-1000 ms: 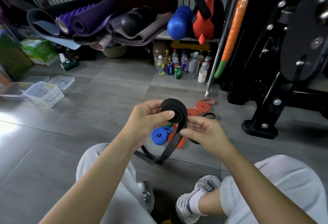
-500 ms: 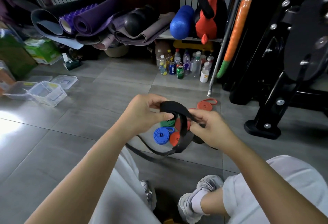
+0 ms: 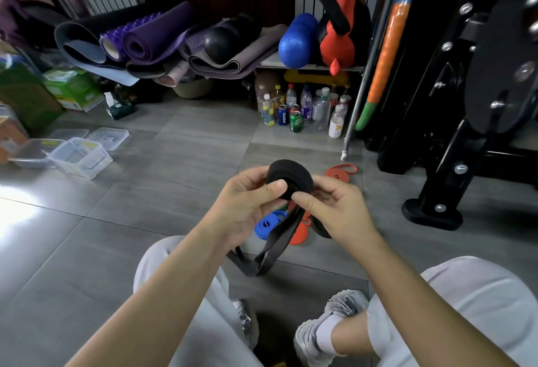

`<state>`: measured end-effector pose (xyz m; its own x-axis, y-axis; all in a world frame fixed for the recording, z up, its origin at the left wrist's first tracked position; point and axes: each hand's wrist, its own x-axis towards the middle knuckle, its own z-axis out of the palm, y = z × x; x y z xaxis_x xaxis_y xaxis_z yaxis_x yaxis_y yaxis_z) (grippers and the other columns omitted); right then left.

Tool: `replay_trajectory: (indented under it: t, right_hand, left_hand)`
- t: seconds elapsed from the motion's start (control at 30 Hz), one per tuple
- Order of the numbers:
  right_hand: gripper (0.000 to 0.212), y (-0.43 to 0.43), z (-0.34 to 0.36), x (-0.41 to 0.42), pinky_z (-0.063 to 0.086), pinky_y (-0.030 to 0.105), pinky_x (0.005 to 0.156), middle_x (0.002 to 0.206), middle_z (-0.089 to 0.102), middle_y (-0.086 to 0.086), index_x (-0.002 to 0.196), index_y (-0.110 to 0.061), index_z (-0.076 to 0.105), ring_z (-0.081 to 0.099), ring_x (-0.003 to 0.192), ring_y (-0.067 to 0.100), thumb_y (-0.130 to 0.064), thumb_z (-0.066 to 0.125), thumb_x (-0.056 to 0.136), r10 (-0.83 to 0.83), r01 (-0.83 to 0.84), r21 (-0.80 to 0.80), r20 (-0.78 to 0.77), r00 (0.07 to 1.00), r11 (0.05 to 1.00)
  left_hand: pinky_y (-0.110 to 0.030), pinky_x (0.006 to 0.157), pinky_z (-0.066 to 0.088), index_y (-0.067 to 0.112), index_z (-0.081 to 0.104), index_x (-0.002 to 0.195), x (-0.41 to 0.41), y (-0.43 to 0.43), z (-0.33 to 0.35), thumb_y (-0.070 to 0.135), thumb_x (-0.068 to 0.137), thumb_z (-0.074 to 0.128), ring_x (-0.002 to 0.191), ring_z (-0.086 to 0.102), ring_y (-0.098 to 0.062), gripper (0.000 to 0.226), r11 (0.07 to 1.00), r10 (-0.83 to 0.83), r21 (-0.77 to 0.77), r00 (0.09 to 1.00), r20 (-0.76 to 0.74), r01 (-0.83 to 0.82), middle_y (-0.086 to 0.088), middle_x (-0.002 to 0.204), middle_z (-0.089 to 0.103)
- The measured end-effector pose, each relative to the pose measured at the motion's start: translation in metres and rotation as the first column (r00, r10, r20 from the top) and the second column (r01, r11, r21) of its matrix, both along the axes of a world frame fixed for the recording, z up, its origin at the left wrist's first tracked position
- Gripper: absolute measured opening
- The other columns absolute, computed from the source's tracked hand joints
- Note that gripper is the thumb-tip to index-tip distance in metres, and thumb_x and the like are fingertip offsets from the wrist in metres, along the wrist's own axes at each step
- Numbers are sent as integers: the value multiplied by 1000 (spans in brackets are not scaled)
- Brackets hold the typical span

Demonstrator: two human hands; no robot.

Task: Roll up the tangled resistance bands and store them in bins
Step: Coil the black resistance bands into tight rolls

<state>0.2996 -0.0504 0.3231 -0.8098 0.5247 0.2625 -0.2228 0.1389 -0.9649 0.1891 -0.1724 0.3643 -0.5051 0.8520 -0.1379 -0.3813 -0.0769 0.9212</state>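
A black resistance band (image 3: 291, 176), partly wound into a thick coil, is held in front of me over the floor. My left hand (image 3: 244, 206) grips the coil with the thumb pressed on its face. My right hand (image 3: 337, 209) pinches the coil's lower right side. The loose tail of the black band hangs down to a loop above the floor. On the tiles below lie a rolled blue band (image 3: 267, 224), red-orange bands (image 3: 300, 232) and another red band (image 3: 340, 171) farther back. Clear plastic bins (image 3: 80, 157) stand at the left.
Rolled yoga mats (image 3: 157, 43) and foam rollers pile along the back wall. Bottles and cans (image 3: 302, 110) stand under a shelf. A black weight machine (image 3: 465, 122) fills the right side. My knees and shoes are at the bottom. Green boxes (image 3: 70, 90) sit at the far left.
The coil has been turned upright again and looks thicker. The hanging tail is shorter and both hands have lifted slightly with the roll.
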Motion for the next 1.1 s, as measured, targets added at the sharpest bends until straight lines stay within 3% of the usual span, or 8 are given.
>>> replay_trajectory:
  t: [0.1,0.2,0.3,0.37,0.53,0.67,0.9,1.1]
  right_hand:
    - [25,3,3,4,53,23,76,82,73,-9,92,-30,69,67,77,4,-11,73,76,-23,11,109,112,993,994]
    - [21,14,8,9,50,32,70,80,69,-4,93,-17,71,62,72,6,-29,69,75,-104,-66,487,315,943,871]
    - [24,18,17,8,48,39,71,82,64,0,91,-14,69,59,77,18,-32,65,75,-119,-167,651,372,920,741]
    - [18,19,21,5,47,40,70,78,60,-2,90,-14,67,56,75,18,-28,68,79,-123,-189,674,387,914,714]
    - [16,23,24,11,46,24,72,80,61,-14,92,-23,67,56,76,-1,-16,73,78,-59,-130,494,348,936,859]
    - [31,23,16,18,47,17,78,84,70,-8,90,-25,65,64,81,2,-2,76,73,43,-96,206,247,968,974]
    - [29,12,8,10,51,19,80,87,74,-9,96,-18,68,68,88,7,0,73,73,71,-66,-80,52,996,995]
    - [25,-1,11,-5,52,22,80,87,74,-6,90,-28,70,68,84,9,-11,73,71,-44,37,-127,-48,998,991]
  left_hand:
    - [-25,77,55,6,61,106,-1,0,-3,7,76,67,90,67,-16,31,990,-22,-144,982,-190,-6,-8,99,68]
    - [-26,87,50,22,60,114,-8,3,6,17,76,76,102,58,-10,42,906,-253,-396,558,-790,-149,5,114,59]
    - [-22,84,44,23,62,114,-6,10,21,25,79,72,98,55,-9,36,837,-500,-532,218,-838,-129,9,106,62]
    - [-28,84,44,19,63,110,-6,14,27,27,81,70,97,58,-15,31,797,-566,-583,142,-812,-156,2,102,66]
    - [-36,86,49,18,67,101,-12,16,32,27,77,75,93,62,-16,27,824,-507,-547,239,-828,-147,1,96,69]
    - [-26,81,54,21,69,88,-16,12,33,7,73,77,84,69,-7,21,923,-296,-383,581,-758,-29,6,87,72]
    - [-22,70,55,9,67,94,-10,4,28,2,73,63,80,70,-13,23,998,-57,-49,949,-311,44,-2,84,74]
    - [-19,67,55,1,62,100,9,7,3,6,75,59,80,70,-15,26,996,53,58,991,125,-61,-10,89,72]
